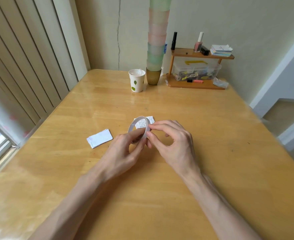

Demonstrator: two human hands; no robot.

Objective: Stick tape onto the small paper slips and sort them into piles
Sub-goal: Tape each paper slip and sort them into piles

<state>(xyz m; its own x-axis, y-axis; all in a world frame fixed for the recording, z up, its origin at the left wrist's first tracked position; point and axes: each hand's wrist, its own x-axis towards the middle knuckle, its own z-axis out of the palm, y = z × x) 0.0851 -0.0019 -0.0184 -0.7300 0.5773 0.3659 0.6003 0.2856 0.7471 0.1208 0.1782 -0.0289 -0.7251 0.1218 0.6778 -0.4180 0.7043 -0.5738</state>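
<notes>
L hand [123, 153] grips tape roll [131, 125] from below; R hand [174, 144] pinches its rim.

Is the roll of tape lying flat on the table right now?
No, the left hand and the right hand hold the tape roll tilted up above the table.
</notes>
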